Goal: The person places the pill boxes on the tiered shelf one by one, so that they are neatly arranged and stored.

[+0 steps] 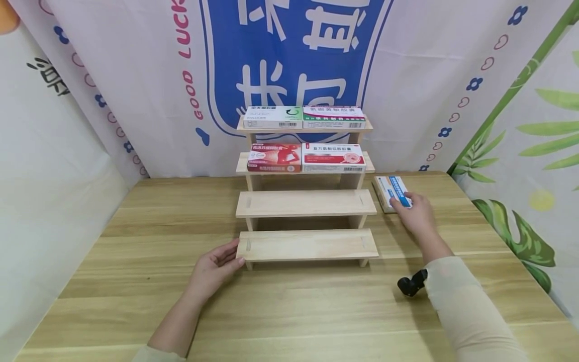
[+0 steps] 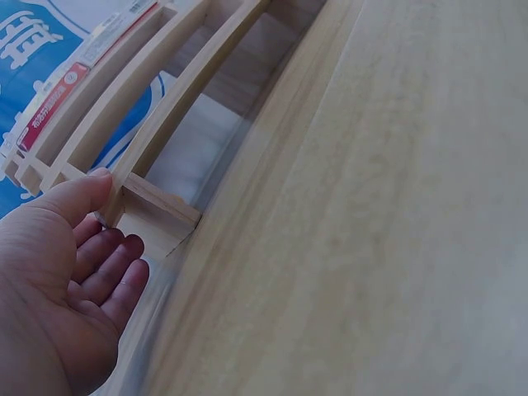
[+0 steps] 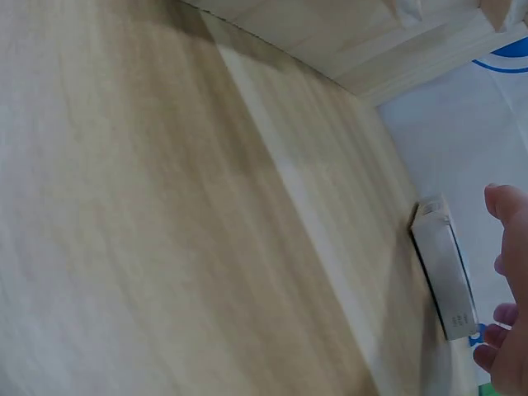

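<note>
A four-tier wooden step shelf [image 1: 307,245] stands on the table. My left hand [image 1: 213,271] holds the left end of its lowest board, thumb on top and index finger beneath; the other fingers curl loosely in the left wrist view. To the right of the shelf, a blue-and-white medicine box [image 1: 391,188] lies flat on the tabletop. Over its near right side is my right hand [image 1: 418,216], thumb and fingers spread. The right wrist view shows the side of that medicine box [image 3: 443,268], with the fingers beside it and not wrapped round it.
Two medicine boxes, one green-and-white [image 1: 271,117] and one magenta-and-green [image 1: 333,117], sit on the top tier. Below them are a red box [image 1: 274,158] and a red-and-white box [image 1: 333,158]. Printed cloth [image 1: 416,90] hangs behind the wooden table [image 1: 298,311]. A black device [image 1: 411,284] is at the right wrist.
</note>
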The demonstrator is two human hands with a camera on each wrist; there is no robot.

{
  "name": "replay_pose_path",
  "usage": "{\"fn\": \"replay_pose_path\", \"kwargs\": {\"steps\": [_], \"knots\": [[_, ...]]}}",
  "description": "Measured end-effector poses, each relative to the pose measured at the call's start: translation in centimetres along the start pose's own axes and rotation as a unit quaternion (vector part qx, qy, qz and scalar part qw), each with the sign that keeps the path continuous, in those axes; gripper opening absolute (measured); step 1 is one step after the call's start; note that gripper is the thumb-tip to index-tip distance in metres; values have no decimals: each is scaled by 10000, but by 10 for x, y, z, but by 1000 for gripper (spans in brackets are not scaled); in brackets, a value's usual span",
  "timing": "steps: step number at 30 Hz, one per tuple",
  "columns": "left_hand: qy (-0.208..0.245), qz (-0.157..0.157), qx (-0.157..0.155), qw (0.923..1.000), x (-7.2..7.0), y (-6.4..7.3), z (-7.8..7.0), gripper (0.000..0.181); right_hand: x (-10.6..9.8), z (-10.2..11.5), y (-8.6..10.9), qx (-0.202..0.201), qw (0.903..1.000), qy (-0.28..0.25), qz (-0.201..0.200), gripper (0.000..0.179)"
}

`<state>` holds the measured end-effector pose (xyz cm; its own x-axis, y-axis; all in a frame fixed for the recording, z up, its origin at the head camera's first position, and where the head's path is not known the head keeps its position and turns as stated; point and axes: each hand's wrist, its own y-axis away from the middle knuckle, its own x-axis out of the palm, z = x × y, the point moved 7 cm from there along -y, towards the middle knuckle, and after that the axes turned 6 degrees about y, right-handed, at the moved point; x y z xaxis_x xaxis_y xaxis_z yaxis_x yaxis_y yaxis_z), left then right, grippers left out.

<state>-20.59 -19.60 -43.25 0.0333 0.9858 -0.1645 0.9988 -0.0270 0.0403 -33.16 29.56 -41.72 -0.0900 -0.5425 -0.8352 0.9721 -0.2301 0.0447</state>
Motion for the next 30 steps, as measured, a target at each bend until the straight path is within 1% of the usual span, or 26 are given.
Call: {"fn": "replay_pose_path", "kwargs": {"steps": [3, 9, 17, 22, 27, 30], "knots": [[-34, 19, 17, 10000, 0, 0, 0, 53, 6, -4, 0, 102, 9999, 67, -59, 84], [49, 42, 22, 10000, 1, 0, 2, 54, 16, -9, 4, 317, 9991, 251, -105, 91], [108, 62, 6, 9999, 2, -1, 3, 53, 20, -9, 7, 618, 9970, 286, -363, 92], [82, 45, -7, 10000, 2, -2, 3, 53, 20, -7, 7, 760, 9957, 206, -478, 87], [58, 28, -9, 10000, 1, -2, 4, 53, 21, -10, 6, 859, 9951, 23, -479, 86], [54, 9, 1, 10000, 0, -2, 3, 53, 20, -12, 7, 850, 9952, -92, -481, 86]]}}
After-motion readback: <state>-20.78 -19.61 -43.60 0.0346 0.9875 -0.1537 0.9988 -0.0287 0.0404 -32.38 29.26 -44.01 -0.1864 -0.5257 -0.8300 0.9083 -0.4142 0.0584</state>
